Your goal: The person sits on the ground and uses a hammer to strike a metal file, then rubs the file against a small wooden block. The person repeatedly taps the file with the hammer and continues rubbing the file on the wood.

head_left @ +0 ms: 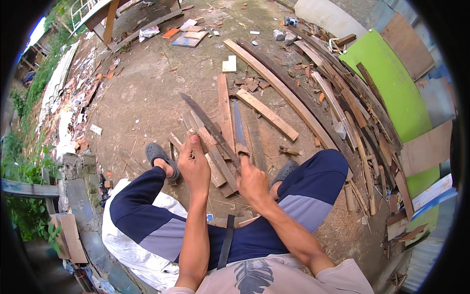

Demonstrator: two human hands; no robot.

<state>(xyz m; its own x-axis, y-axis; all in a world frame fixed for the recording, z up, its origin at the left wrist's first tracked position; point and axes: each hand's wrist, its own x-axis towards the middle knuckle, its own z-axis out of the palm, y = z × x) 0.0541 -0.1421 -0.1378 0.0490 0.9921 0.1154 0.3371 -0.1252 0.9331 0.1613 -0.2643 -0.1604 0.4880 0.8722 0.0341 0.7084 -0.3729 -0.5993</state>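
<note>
A machete [208,121] with a long dark blade slants up and to the left in front of me, its handle in my closed right hand [253,183]. My left hand [194,166] is closed, thumb up, on a small piece of wood [206,139] beside the blade. Whether the edge touches that wood I cannot tell. Beneath my hands lie several short wooden strips [218,166]. Just beyond my right hand, a handsaw [239,125] with a wooden handle points away among the planks.
A short plank [267,113] and a long curved-looking beam [289,95] lie ahead to the right. Beyond them are piled timber [352,103] and a green panel [387,78]. Rubble [81,105] and a low block wall [81,186] are left. A wooden table [110,22] stands far left.
</note>
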